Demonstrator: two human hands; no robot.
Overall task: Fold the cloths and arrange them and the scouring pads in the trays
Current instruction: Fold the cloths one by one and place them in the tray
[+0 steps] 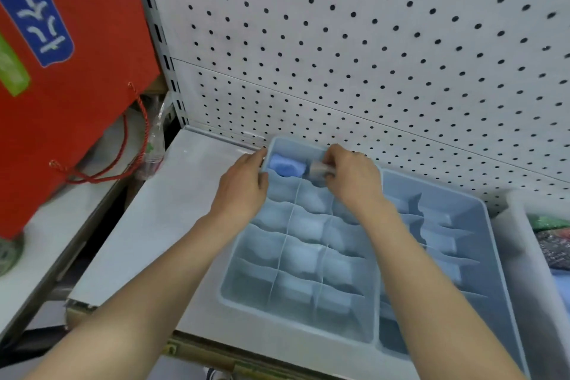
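While gripping tray [308,142] far-left corner with left hand [243,185], pinching grey cloth [320,168] in right hand [351,177], beside blue cloth [287,165].

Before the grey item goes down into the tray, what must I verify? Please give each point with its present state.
1. Right hand has a firm grip on the grey item: ok, the fingers pinch it.
2. Left hand steadies the tray: ok, it holds the far left rim.
3. Blue cloth sits inside its own cell, the far left one: ok.
4. Cell under the grey item is free: cannot tell, the hand and the item cover it.
5. Grey item is folded neatly: cannot tell, it is blurred.
6. More pads are at hand: ok, they lie in the bin on the right.
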